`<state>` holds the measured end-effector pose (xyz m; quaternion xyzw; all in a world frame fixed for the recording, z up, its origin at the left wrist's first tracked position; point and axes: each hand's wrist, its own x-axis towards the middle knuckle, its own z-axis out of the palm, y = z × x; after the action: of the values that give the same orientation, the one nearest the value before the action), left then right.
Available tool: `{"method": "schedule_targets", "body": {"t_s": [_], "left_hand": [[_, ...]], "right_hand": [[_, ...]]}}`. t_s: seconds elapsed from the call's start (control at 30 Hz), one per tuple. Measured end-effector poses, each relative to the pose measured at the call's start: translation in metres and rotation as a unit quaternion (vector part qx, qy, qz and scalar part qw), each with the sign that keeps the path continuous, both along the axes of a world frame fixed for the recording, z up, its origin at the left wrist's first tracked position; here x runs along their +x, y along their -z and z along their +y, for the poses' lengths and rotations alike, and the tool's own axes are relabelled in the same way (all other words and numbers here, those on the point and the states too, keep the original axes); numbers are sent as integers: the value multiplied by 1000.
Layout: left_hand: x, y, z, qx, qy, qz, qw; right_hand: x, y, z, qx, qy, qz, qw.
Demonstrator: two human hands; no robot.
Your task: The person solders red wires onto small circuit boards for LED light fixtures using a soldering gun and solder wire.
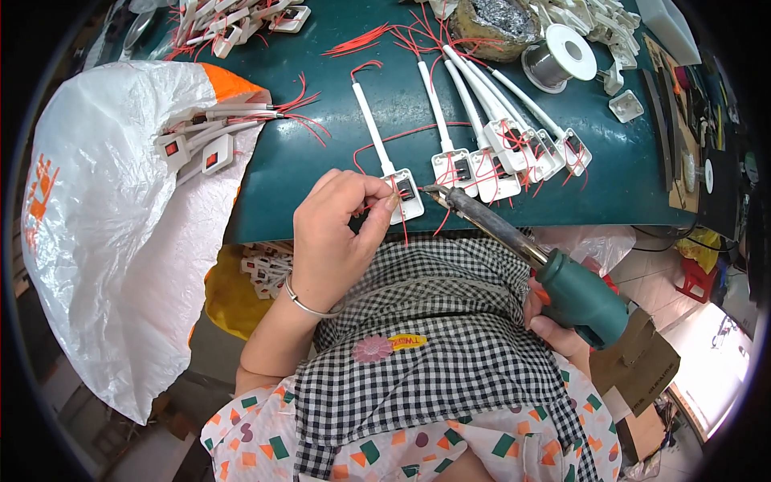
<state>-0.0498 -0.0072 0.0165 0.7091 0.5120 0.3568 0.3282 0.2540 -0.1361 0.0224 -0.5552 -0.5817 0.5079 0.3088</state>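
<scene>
My right hand (556,328) grips a soldering iron (585,299) with a green handle. The iron's dark tip is at the right edge of a white switch housing (411,210), close to its black switch. Against the housing's left side, my left hand (336,229) is closed, thumb and forefinger pinching a thin red wire (403,215) by the terminals. A white tube (373,128) runs up from this housing, with red wires out of its far end. Just right of it lie several similar open housings (498,186) with tubes and red wires, overlapping in a row.
At the left a white plastic bag (120,241) holds tubes with red rocker switches (217,154). Behind the row stand a solder wire spool (548,68) and a bowl-like lump with silvery top (496,32). More switch assemblies (229,24) pile at the far left of the green table (305,193).
</scene>
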Motion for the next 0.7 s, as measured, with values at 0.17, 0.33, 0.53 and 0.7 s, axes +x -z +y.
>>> {"method": "schedule_targets", "body": {"t_s": [0.17,0.33,0.53,0.7], "left_hand": [[1,6,-3,44,-1,16,999],[3,10,-6,63,-15,18,998],[5,14,-7,83,-23,18,996],[6,16,-9,102,-30,14,994]], "right_hand": [[-3,-5,3,-28,-37,-46,998],[-4,0,-1,-42,-48,-69,996],[-5,-1,0,-28,-44,-64,997],[-2,2,-4,-15,-43,-76,996]]}}
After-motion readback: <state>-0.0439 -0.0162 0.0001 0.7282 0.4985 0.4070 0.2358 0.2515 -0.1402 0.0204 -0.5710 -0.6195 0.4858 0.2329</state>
